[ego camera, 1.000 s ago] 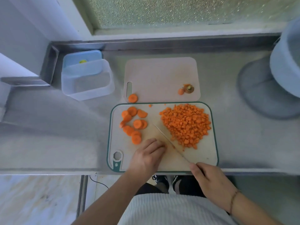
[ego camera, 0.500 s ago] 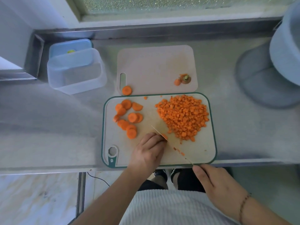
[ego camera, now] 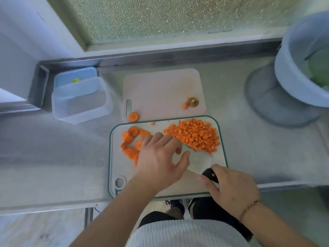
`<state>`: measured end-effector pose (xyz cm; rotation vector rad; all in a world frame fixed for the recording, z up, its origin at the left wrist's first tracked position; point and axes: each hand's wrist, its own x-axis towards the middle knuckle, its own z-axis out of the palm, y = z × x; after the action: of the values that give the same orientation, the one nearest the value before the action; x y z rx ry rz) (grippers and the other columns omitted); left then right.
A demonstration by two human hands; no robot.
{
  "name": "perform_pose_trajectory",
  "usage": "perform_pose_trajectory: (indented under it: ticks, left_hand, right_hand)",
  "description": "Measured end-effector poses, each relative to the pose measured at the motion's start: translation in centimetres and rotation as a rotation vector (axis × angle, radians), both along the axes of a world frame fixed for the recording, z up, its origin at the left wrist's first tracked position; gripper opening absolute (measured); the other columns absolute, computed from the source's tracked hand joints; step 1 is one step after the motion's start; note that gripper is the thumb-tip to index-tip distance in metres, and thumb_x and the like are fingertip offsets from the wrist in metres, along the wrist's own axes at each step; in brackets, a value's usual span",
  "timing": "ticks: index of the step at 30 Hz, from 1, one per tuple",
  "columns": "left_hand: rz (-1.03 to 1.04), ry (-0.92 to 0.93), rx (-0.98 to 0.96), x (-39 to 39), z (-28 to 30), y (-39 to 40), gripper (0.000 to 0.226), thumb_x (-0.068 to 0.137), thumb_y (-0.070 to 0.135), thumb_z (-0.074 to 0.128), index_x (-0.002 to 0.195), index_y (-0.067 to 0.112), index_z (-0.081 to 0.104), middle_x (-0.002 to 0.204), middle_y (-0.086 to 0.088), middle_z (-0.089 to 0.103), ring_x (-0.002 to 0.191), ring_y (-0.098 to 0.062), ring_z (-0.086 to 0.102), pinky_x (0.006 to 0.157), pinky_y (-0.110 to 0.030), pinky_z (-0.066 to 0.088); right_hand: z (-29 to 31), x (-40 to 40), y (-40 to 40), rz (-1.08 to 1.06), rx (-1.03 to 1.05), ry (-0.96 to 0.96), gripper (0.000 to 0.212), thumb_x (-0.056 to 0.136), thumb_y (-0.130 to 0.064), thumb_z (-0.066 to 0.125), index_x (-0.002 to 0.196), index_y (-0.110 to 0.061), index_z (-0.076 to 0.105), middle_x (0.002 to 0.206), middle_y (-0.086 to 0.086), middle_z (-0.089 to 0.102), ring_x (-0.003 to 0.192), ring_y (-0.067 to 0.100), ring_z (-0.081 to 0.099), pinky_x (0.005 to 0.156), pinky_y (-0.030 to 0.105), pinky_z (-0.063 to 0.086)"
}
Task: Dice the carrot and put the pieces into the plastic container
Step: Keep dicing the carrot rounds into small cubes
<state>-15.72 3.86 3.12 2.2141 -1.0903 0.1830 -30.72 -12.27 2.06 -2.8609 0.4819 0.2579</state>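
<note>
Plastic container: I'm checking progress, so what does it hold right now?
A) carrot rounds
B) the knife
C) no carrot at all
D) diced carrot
C: the plastic container shows no carrot inside, while the diced carrot is heaped on the green-rimmed cutting board.

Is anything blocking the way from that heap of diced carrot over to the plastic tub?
Mostly no. The diced carrot lies on the green-rimmed board; the plastic container stands open, up and left. Between them lie only flat carrot slices, the left hand and bare counter.
</note>
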Motion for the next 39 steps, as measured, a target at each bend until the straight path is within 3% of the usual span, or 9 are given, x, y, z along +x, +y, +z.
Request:
perform_pose_trajectory:
  ticks: [4,13,18,21,26,30,32,36,39]
  left_hand:
    - [-0.063,-0.033,0.411,1.6,-2.7,-3.0,0.039,0.080,0.054,0.058,0.057,0.023,0.053,0.057,0.007,0.055,0.059,-0.023,0.059,0.061,-0.030,0.038]
    - [-0.048,0.036,0.462,2.9,-4.5,-6.1,0.024,0.083,0.035,0.062,0.066,0.020,0.057,0.064,0.000,0.062,0.065,-0.029,0.062,0.062,-0.035,0.044]
    - [-0.041,0.076,-0.058,2.9,0.2,-5.7,0.003,0.086,0.005,0.061,0.087,0.007,0.063,0.087,-0.007,0.059,0.079,-0.028,0.057,0.071,-0.034,0.046]
    - [-0.010,0.014,-0.409,1.9,3.0,-2.9,0.017,0.084,-0.004,0.062,0.089,0.011,0.057,0.095,-0.002,0.055,0.085,-0.018,0.055,0.080,-0.025,0.044]
    - [-0.115,-0.122,-0.263,-1.2,-2.6,2.3,0.018,0.084,0.006,0.063,0.096,0.017,0.054,0.103,0.000,0.055,0.086,-0.026,0.056,0.072,-0.043,0.047]
    - [-0.058,-0.237,-0.209,-4.2,-4.7,4.2,0.022,0.081,0.012,0.064,0.099,0.022,0.055,0.114,-0.002,0.053,0.098,-0.027,0.048,0.090,-0.043,0.043]
    - [-0.070,-0.167,-0.193,-5.0,-4.8,4.7,0.027,0.079,0.012,0.067,0.102,0.020,0.055,0.116,-0.003,0.051,0.099,-0.028,0.048,0.098,-0.037,0.040]
    - [-0.141,-0.062,0.063,-4.4,-6.7,5.1,0.022,0.096,0.028,0.060,0.116,0.022,0.057,0.129,0.002,0.052,0.111,-0.028,0.050,0.094,-0.038,0.043]
    - [-0.146,-0.038,0.102,-3.6,-8.2,4.6,0.015,0.100,0.027,0.054,0.111,0.019,0.061,0.123,0.001,0.058,0.111,-0.027,0.055,0.094,-0.041,0.045]
  right_hand:
    - [-0.3,1.2,0.1,0.060,-0.085,-0.047,0.061,0.091,-0.068,0.021,0.069,-0.024,0.057,0.049,-0.004,0.052,0.035,0.016,0.051,0.033,0.026,0.031]
    - [-0.5,1.8,0.1,0.069,-0.147,-0.055,0.058,0.088,-0.066,0.029,0.064,-0.021,0.058,0.044,-0.005,0.048,0.030,0.016,0.046,0.033,0.022,0.027]
    - [-0.1,1.7,-0.2,0.021,0.072,0.002,0.059,0.085,-0.075,0.007,0.089,-0.030,0.045,0.074,-0.005,0.060,0.064,0.014,0.057,0.057,0.030,0.044]
    - [0.0,1.5,-0.5,-0.036,0.293,-0.004,0.064,0.077,-0.082,0.003,0.092,-0.036,0.044,0.075,-0.005,0.062,0.069,0.012,0.058,0.060,0.027,0.044]
    - [2.0,1.7,0.1,0.008,0.305,0.022,0.062,0.074,-0.080,-0.001,0.090,-0.035,0.040,0.069,-0.010,0.053,0.068,0.010,0.055,0.050,0.019,0.030]
    - [2.2,1.3,0.2,0.014,0.083,0.121,0.069,0.072,-0.081,-0.009,0.083,-0.031,0.037,0.081,-0.004,0.064,0.076,0.013,0.063,0.063,0.030,0.045]
    - [2.1,1.2,-0.1,-0.069,0.187,0.114,0.071,0.072,-0.083,-0.004,0.076,-0.028,0.040,0.069,-0.005,0.059,0.066,0.010,0.058,0.061,0.027,0.045]
    - [2.3,1.4,0.1,-0.276,0.734,0.050,0.078,0.066,-0.094,0.024,0.060,-0.018,0.043,0.048,-0.002,0.045,0.044,0.009,0.043,0.047,0.025,0.032]
    - [2.3,1.8,0.4,-0.392,0.980,0.170,0.063,0.072,-0.081,0.035,0.061,-0.019,0.042,0.045,-0.003,0.039,0.037,0.004,0.037,0.040,0.017,0.028]
